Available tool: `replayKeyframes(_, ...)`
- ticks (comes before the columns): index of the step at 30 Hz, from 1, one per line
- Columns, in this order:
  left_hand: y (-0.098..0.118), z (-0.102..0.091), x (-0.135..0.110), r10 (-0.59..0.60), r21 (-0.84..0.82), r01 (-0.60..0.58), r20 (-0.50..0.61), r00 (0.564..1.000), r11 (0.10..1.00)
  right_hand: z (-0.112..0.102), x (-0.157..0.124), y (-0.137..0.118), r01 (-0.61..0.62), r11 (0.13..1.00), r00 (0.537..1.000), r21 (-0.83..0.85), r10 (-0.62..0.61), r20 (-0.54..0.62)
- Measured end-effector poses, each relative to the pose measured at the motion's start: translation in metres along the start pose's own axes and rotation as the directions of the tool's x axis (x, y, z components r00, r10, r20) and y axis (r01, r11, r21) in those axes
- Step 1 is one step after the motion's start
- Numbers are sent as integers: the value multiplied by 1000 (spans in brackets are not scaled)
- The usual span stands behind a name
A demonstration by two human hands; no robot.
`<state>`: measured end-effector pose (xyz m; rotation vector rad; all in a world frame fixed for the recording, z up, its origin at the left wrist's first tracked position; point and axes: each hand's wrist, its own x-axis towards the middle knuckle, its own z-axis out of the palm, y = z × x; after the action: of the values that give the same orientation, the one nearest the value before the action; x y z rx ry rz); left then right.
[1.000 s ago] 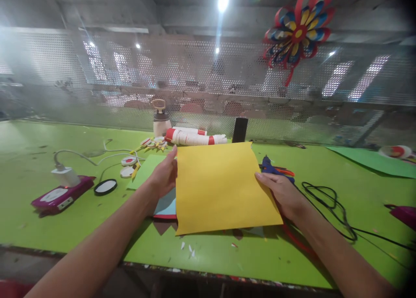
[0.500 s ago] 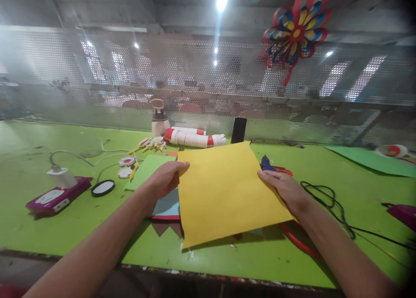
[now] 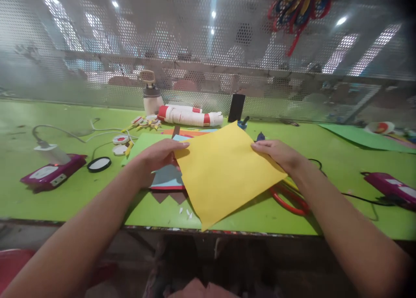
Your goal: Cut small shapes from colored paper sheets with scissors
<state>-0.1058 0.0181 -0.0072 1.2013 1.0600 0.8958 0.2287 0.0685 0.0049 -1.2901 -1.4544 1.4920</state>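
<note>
A sheet of yellow paper [image 3: 227, 172] is stretched between my two hands above the green table [image 3: 107, 207]. My left hand [image 3: 164, 152] pinches its left edge, thumb on top. My right hand [image 3: 276, 152] pinches the right edge the same way. The sheet is turned, with one corner pointing toward me over the table's front edge. Beneath and left of it lie light green paper [image 3: 146, 139], light blue paper [image 3: 167, 176] and brown paper with a zigzag edge [image 3: 172, 197]. Red scissor-like loops [image 3: 289, 207] show under my right wrist.
At left stand a purple power strip [image 3: 53, 172] with a white charger [image 3: 52, 152] and a black-rimmed disc [image 3: 99, 164]. Behind are white-and-red paper tubes [image 3: 188, 116], a spray bottle [image 3: 152, 96] and a phone [image 3: 236, 107]. Another purple power strip [image 3: 390, 185] lies right.
The yellow sheet has turned, so its lower corner now points toward me. Both hands still grip it. The camera view has tilted down, showing more below the table edge.
</note>
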Motion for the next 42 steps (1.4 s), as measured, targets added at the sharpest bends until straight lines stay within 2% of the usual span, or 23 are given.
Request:
replayKeyframes(3,1,-2,0,5,128,-8,29,1000,992,-1,7,-7,15,993,1000,-120,-15,6)
replayKeyframes(5,0,-1,1,0,154,-5,35,999,988,-3,14,-9,55,974,998,-220,-60,-16)
replayKeyframes(7,0,2,0,2,159,-7,31,1000,987,-5,19,-12,121,936,985,-331,-154,-77)
replayKeyframes(9,0,6,-2,24,176,-27,19,1000,984,-6,18,-16,194,875,944,-444,-289,-158)
replayKeyframes(12,3,15,-8,61,208,-60,5,998,976,2,-3,-20,285,761,836,-582,-494,-237)
replayKeyframes(15,6,27,-17,104,190,-97,-26,994,977,27,-42,-15,401,625,709,-670,-675,-205)
replayKeyframes(17,5,36,-25,133,143,-121,-85,987,982,51,-69,-4,558,327,520,-763,-854,14)
replayKeyframes(18,4,42,-29,140,108,-127,-122,983,986,64,-81,3,613,224,461,-758,-880,113)
replayKeyframes(19,1,47,-33,138,63,-129,-167,976,990,77,-91,11,641,171,451,-749,-872,187)
replayKeyframes(21,-6,59,-43,113,-42,-126,-241,964,991,99,-106,27,659,119,473,-743,-834,285)
replayKeyframes(23,-13,71,-55,99,-133,-140,-278,956,981,114,-113,41,656,100,496,-748,-805,326)
replayKeyframes(26,-27,89,-71,119,-207,-190,-314,942,960,124,-115,58,626,92,499,-774,-810,307)
replayKeyframes(31,-53,112,-93,121,-260,-232,-383,916,937,124,-114,73,649,104,450,-753,-851,270)
replayKeyframes(34,-59,119,-110,133,-221,-233,-390,911,947,119,-117,78,693,92,420,-715,-858,297)
replayKeyframes(37,-56,118,-128,101,-169,-164,-330,939,972,116,-123,80,704,95,424,-704,-852,308)
replayKeyframes(38,-55,117,-134,90,-132,-146,-355,930,980,116,-125,81,706,97,428,-701,-848,313)
replayKeyframes(40,-57,113,-145,136,16,-145,-472,871,989,116,-129,82,714,103,437,-693,-838,325)
replayKeyframes(42,-65,111,-156,264,244,-152,-538,800,958,116,-132,84,724,120,449,-679,-829,333)
